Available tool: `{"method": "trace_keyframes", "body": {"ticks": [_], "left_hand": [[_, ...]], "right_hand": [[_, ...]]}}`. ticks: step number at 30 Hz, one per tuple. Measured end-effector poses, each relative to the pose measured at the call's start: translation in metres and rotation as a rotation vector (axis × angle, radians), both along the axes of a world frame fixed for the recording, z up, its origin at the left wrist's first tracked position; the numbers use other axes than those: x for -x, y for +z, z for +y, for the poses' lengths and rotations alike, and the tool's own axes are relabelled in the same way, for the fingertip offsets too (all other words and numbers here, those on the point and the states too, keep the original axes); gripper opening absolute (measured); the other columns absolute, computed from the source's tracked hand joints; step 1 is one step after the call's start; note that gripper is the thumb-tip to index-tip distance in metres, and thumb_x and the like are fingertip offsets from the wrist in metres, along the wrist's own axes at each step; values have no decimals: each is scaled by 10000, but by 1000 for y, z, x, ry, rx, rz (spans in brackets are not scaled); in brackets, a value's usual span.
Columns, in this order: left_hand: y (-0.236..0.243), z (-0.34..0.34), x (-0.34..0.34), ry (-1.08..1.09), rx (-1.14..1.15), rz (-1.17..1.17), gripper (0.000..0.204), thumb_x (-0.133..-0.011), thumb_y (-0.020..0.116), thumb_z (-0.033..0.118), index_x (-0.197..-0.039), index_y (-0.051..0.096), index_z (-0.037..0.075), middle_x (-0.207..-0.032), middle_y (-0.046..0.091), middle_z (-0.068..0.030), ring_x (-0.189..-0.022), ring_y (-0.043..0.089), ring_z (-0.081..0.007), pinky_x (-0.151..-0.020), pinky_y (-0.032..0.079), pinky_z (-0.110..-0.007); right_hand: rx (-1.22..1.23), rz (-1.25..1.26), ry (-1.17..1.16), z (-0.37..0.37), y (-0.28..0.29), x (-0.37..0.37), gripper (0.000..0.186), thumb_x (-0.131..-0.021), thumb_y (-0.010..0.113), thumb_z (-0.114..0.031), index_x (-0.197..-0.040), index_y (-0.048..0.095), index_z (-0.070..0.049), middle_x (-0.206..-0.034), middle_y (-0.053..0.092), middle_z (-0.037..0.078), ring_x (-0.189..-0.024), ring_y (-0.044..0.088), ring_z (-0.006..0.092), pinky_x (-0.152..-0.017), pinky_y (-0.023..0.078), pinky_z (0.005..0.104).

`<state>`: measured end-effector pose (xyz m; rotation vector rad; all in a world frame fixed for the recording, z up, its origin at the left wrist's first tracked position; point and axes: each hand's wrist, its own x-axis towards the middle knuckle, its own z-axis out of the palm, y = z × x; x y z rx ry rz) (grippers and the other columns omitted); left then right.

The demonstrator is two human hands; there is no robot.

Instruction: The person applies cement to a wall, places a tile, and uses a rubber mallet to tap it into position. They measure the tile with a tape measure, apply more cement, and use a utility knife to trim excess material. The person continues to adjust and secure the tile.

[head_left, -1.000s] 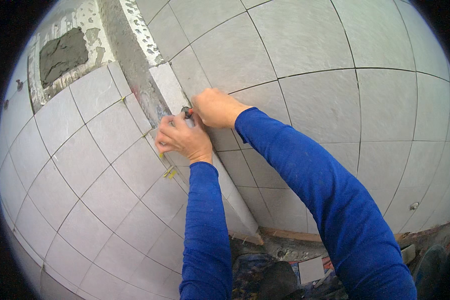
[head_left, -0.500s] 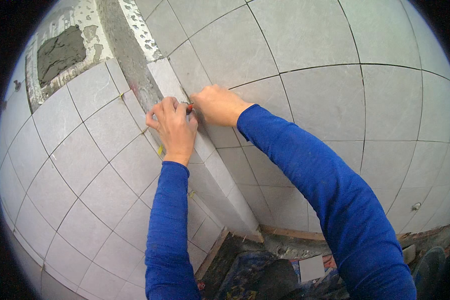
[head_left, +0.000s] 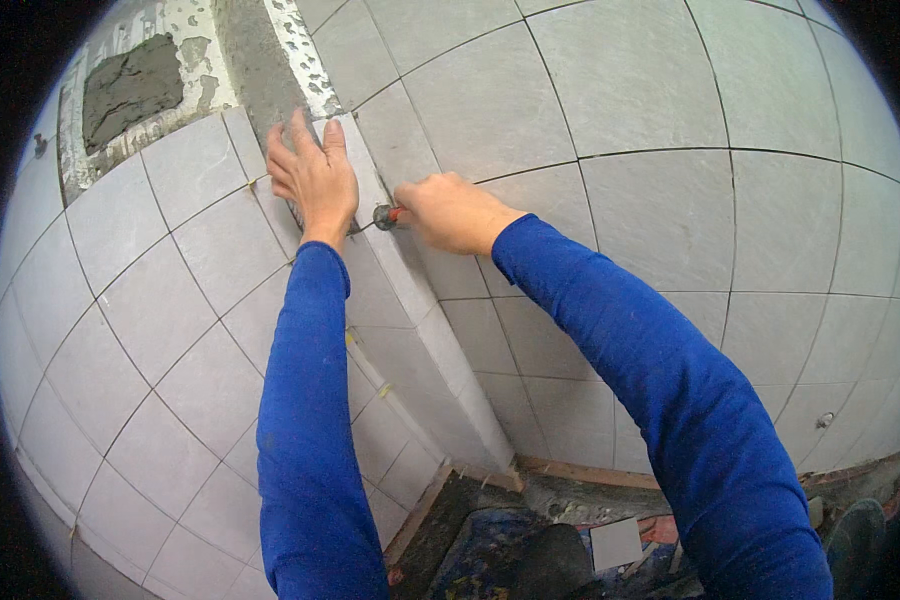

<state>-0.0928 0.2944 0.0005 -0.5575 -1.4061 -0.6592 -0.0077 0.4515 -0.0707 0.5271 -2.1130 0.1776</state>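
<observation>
A person in blue sleeves works at a narrow tiled ledge (head_left: pixel 410 285) where two grey tiled walls meet. Compared with half a second ago, the left hand (head_left: pixel 317 190) is farther up the ledge, away from the tool; its fingers, bunched beside the tool then, now fan apart, thumb raised, over a narrow light tile (head_left: pixel 365 165). Whether they grip its edge, I cannot tell. The right hand (head_left: pixel 453 213) has its fingers curled tightly round a small red-handled tool (head_left: pixel 383 217), whose dark round head now shows plainly at the tile's lower end, just left of the knuckles. Whether the head touches the tile is unclear. The right palm and most of the handle are hidden, the left forearm covers part of the wall, both sleeves are cut off below, and the floor clutter (head_left: pixel 650 555) is dim.
</observation>
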Motion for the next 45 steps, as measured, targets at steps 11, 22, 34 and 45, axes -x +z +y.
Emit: {"method": "trace_keyframes", "body": {"ticks": [11, 22, 34, 45], "left_hand": [[-3, 17, 14, 15, -44, -70, 557, -1065, 403, 372, -1572, 348, 147, -1648, 164, -226, -1536, 66, -407, -1149, 37, -708], [-7, 13, 9, 37, 33, -59, 549, -1088, 344, 338, -1580, 306, 99, -1661, 141, -241, -1539, 66, -433, -1167, 12, -685], [11, 12, -29, 123, 75, -225, 600, -1072, 430, 332, -1550, 290, -2, -1605, 216, -282, -1458, 218, -447, -1140, 175, -599], [57, -24, -82, -393, -129, -696, 193, -890, 769, 60, -1043, 665, 7, -970, 620, -86, -785, 584, -206, -695, 495, -343]], "right_hand": [[-78, 52, 22, 3, -1, -5, 161, -915, 637, -125, -994, 642, 16, -841, 697, 256, -850, 700, 436, -761, 560, 510], [7, 121, 87, 1, -15, 5, 184, -881, 646, -120, -1003, 580, 1, -838, 691, 194, -749, 710, 380, -699, 567, 483], [329, -202, 144, -9, 17, -33, 436, -905, 649, -134, -1293, 526, 20, -941, 626, 168, -740, 698, 328, -654, 596, 414], [637, -252, 152, -37, 121, -35, 628, -839, 635, -6, -1447, 483, -32, -1201, 622, 212, -997, 661, 384, -849, 561, 421]]}}
